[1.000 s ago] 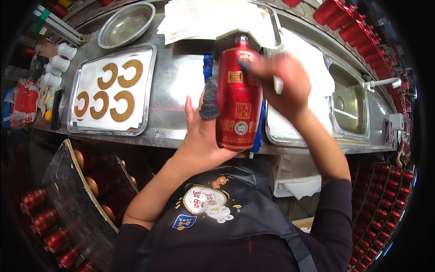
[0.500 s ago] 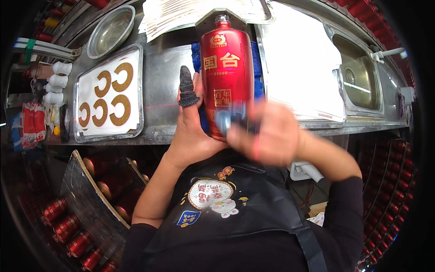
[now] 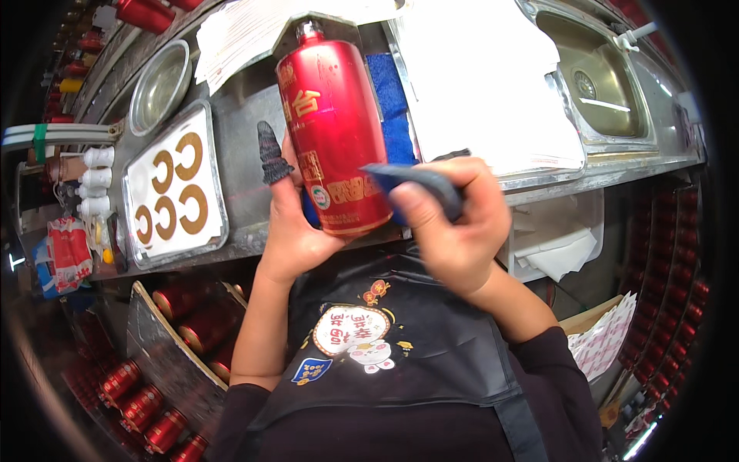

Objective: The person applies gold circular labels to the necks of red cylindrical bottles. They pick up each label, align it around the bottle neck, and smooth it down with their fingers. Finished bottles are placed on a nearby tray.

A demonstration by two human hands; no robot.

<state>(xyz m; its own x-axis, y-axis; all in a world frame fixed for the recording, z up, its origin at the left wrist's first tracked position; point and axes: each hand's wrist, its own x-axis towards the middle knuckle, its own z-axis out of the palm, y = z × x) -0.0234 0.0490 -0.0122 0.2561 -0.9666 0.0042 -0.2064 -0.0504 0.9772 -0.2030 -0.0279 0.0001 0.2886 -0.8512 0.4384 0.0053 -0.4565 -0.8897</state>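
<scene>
A glossy red bottle point(image 3: 339, 131) with gold lettering and a bare glass neck lies tilted over the bench edge, neck pointing away from me. My left hand point(image 3: 296, 231) holds it around its lower left side; the fingers behind it are hidden. The thumb wears a black ribbed finger cover point(image 3: 273, 154). My right hand point(image 3: 466, 223) pinches a dark blue wedge-shaped scraper point(image 3: 427, 185), its tip at the bottle's lower right side near a gold label and a small round green-and-white sticker point(image 3: 320, 198). I cannot tell whether the tip touches. Behind the bottle lies a blue cloth point(image 3: 391, 108).
At left, a metal tray point(image 3: 219, 177) holds several gold C-shaped pieces on white paper, below a metal bowl point(image 3: 160, 88). White sheets point(image 3: 493, 85) cover the bench at right, beside a sink point(image 3: 600, 81). Red bottles point(image 3: 185, 300) fill a crate below left.
The bottle has been turned about its length, so its front lettering now faces left. My right hand has slowed and the scraper shows clearly. The whole view has shifted a little.
</scene>
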